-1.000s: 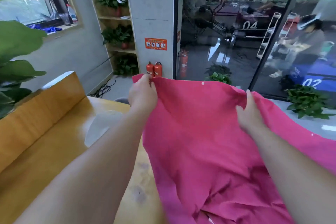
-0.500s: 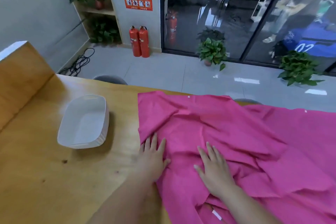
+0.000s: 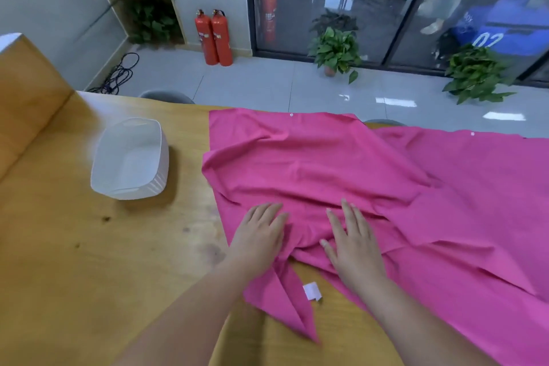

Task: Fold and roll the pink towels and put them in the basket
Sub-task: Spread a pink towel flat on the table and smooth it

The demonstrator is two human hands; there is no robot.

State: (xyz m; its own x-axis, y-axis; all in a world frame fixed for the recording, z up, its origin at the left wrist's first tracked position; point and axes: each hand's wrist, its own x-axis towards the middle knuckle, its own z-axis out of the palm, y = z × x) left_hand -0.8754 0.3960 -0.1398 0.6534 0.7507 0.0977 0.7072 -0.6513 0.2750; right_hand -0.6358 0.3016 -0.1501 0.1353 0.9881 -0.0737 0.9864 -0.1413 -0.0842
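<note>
Left hand (image 3: 261,235) and right hand (image 3: 353,241) lie palm-down, fingers straight, side by side on the rumpled pink cloth towel (image 3: 341,169). Towel spread over the wooden table (image 3: 74,261), white tag (image 3: 312,291) at its near edge. White plastic basket (image 3: 102,154) sits left of the towel, apart from it.

White "02" on a blue surface (image 3: 515,42)
</note>
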